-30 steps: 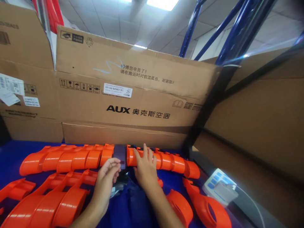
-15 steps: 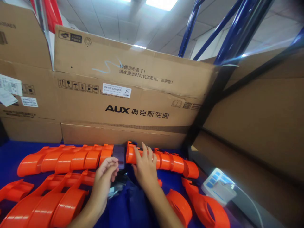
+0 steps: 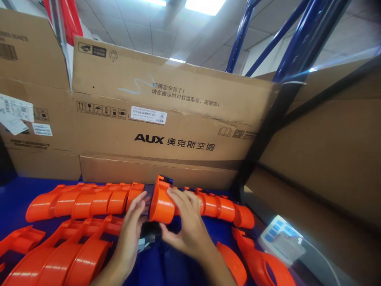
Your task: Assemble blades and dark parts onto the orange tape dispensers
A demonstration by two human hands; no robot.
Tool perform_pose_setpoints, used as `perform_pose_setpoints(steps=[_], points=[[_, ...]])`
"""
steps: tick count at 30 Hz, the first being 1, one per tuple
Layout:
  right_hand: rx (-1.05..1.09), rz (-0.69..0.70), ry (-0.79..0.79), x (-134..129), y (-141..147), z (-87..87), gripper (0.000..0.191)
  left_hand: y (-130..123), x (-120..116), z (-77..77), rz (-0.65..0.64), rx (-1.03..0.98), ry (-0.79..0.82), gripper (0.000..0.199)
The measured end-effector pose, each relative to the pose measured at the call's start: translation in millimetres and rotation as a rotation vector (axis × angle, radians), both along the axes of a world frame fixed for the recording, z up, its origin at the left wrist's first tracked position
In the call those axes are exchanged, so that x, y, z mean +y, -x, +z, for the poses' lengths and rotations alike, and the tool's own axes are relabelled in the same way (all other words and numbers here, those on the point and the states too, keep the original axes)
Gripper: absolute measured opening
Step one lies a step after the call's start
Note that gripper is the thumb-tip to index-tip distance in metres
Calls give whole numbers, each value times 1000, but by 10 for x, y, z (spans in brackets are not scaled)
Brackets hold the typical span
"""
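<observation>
An orange curved plastic piece [image 3: 162, 204] is tilted up out of the right-hand row, with my right hand [image 3: 190, 222] around its right side, fingers over the top and thumb below. My left hand [image 3: 131, 224] is just left of that piece, fingers loosely bent and apart, with nothing visible in them. Behind its fingertips a dark flat rectangular object [image 3: 149, 191], like a phone, is partly covered by the hand and the orange piece. Similar orange pieces form a left row [image 3: 83, 202] and a right row [image 3: 224, 208].
More orange pieces [image 3: 59, 258] lie front left, and loose curved ones [image 3: 262, 258] front right. Everything sits on a blue surface [image 3: 18, 194]. A cardboard box wall [image 3: 178, 163] stands behind. At right are a dark rack post [image 3: 256, 143] and a white-and-blue box [image 3: 282, 238] with a cable.
My right hand has taken hold of the end piece of the right row and raised and tilted it leftward. My left hand's fingers have loosened from a closed pinch.
</observation>
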State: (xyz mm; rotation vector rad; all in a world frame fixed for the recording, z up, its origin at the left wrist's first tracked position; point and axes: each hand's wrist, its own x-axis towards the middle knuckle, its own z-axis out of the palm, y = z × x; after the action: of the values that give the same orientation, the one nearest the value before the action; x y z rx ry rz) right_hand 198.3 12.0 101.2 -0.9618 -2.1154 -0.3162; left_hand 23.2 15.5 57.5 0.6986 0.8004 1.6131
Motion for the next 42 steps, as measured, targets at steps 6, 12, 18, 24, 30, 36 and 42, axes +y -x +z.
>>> perform_pose_setpoints(steps=[6,12,18,24,30,36,42], points=[[-62,232,133,-199,102,19,77,-27,-129,96,7,-225,115,30],[1,318,263,-277,54,94,78,19,-172,115,8,-207,195,24],[516,140,455,-121,124,-15,30,37,-148,155,-21,-48,119,32],[682,234,784,-6,219,-215,24,6,-159,108,-79,31,11,40],[731,279,837,-9,247,-220,19,49,-39,14,-48,64,3,53],[709,228,789,-40,261,-173,18,37,-107,67,-53,133,-59,52],[694,238,776,-90,284,-110,22,54,-105,69,-71,174,-95,62]])
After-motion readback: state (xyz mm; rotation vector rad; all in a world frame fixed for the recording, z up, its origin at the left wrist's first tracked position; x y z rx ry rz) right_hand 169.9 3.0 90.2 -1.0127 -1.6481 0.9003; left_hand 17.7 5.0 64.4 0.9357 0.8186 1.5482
